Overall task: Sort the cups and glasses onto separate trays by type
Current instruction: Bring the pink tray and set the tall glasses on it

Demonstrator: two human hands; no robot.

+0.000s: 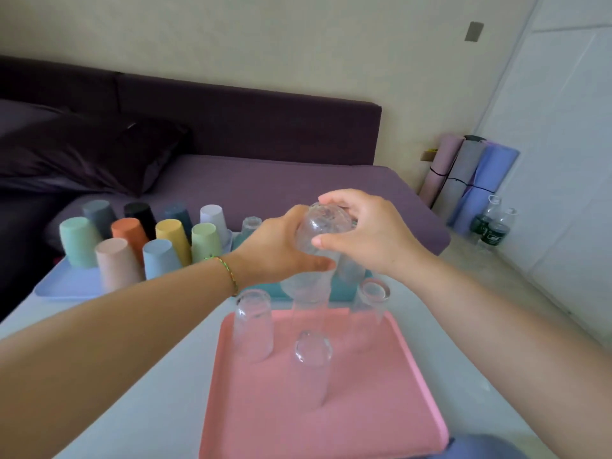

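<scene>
Purple sofa (265, 134) behind, white desk (159, 412) in front. Fingers of both hands curl round one clear glass (323, 226): the left hand (281, 246) grips its side, the right hand (367, 233) caps its upturned base. Its long axis is near upright, mouth down, and it hangs above where the teal tray (346, 291) meets the pink tray (364, 409). Three inverted glasses (253, 326) stand on the pink tray, perhaps with a blurred fourth beneath the held one. One far glass (251, 225) shows on the teal tray. Ten coloured cups (174, 236) fill the blue tray (66, 286).
</scene>
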